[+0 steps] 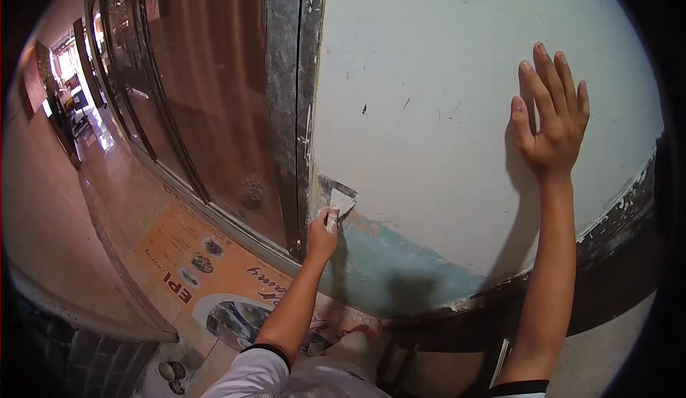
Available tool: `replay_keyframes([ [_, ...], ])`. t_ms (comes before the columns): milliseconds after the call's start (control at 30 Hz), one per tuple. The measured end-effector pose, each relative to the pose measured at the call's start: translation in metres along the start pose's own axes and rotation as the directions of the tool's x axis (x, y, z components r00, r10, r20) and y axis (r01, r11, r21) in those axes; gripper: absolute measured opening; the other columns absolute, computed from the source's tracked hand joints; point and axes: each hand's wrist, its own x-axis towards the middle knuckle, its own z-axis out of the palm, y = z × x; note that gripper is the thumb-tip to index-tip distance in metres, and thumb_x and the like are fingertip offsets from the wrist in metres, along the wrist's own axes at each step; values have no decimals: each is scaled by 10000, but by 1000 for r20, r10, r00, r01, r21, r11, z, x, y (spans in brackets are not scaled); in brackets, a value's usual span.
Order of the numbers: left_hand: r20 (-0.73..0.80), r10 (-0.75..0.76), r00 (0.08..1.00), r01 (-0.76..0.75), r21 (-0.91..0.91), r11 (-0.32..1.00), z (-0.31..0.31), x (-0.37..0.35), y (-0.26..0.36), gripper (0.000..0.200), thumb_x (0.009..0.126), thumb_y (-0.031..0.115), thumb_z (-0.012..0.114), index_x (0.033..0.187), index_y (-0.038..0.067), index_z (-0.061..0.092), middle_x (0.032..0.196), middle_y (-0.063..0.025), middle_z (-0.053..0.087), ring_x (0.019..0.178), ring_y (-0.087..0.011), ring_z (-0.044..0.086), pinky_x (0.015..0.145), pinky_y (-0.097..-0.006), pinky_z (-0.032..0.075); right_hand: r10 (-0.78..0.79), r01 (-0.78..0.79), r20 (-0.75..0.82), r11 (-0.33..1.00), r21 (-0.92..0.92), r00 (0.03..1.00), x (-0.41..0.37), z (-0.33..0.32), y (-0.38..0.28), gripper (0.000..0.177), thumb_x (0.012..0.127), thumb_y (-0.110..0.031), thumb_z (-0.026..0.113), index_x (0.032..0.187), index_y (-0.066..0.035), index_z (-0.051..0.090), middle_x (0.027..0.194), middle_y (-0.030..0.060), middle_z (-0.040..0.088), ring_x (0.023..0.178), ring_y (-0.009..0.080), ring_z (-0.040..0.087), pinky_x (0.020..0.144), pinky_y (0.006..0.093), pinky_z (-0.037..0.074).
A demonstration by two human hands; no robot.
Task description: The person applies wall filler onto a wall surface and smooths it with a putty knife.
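My left hand (323, 234) grips a scraper (342, 200) with a flat, whitish blade, held against the lower left part of a pale wall (429, 98). Around the blade the surface is dark grey and patchy, and a bare blue-green area (407, 259) spreads below and to its right. Higher up on the right, my right hand (554, 130) holds nothing. Its fingers are spread and point upward, with the palm side toward the wall.
A dark door frame (286, 98) and brown glass panels (207, 76) stand left of the wall. An orange printed banner (193, 251) lies on the tiled floor. Dark trim (607, 241) borders the wall at the lower right. A corridor runs back at far left.
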Motion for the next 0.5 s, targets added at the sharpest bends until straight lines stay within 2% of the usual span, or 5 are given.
replay_keyframes([
  [67, -78, 64, 995, -64, 2, 998, 6, -1, -15, 302, 1037, 290, 575, 1039, 9, 687, 844, -257, 691, 832, -471, 678, 697, -495, 507, 8, -8, 1, 1000, 8, 1000, 0, 1, -1, 457, 908, -272, 629, 1361, -332, 651, 1535, -106, 540, 1479, 126, 414, 1273, 395, 144],
  [200, -67, 62, 996, -61, 5, 998, 7, 5, 3, 290, 1040, 275, 569, 1026, 8, 680, 857, -265, 691, 846, -484, 672, 696, -505, 503, -16, 16, -6, 1000, 4, 1000, -1, 2, 0, 449, 911, -266, 628, 1356, -325, 655, 1535, -102, 540, 1479, 133, 416, 1274, 400, 142],
  [333, -29, 53, 998, -54, -44, 998, 3, 5, 14, 302, 1042, 287, 580, 1012, 1, 671, 775, -237, 673, 741, -436, 678, 661, -474, 496, -8, 8, -17, 1000, 9, 1000, 0, 1, 1, 426, 911, -258, 621, 1330, -313, 671, 1528, -100, 549, 1473, 135, 426, 1265, 399, 160],
  [467, -33, 18, 999, -18, 0, 1000, 2, -5, -36, 323, 1042, 308, 581, 1007, -1, 670, 727, -219, 654, 703, -413, 666, 652, -468, 492, -1, 1, -17, 1000, 18, 1000, 0, 0, 0, 423, 909, -257, 622, 1326, -310, 672, 1522, -101, 555, 1469, 130, 430, 1263, 391, 158],
  [500, -45, -13, 999, 14, 15, 1000, 3, -5, -42, 347, 1053, 303, 571, 978, -18, 677, 694, -120, 640, 639, -216, 609, 635, -375, 483, -4, 5, -19, 1000, 17, 1000, 0, 1, 0, 425, 910, -256, 622, 1329, -311, 670, 1521, -102, 556, 1469, 128, 429, 1264, 387, 154],
])
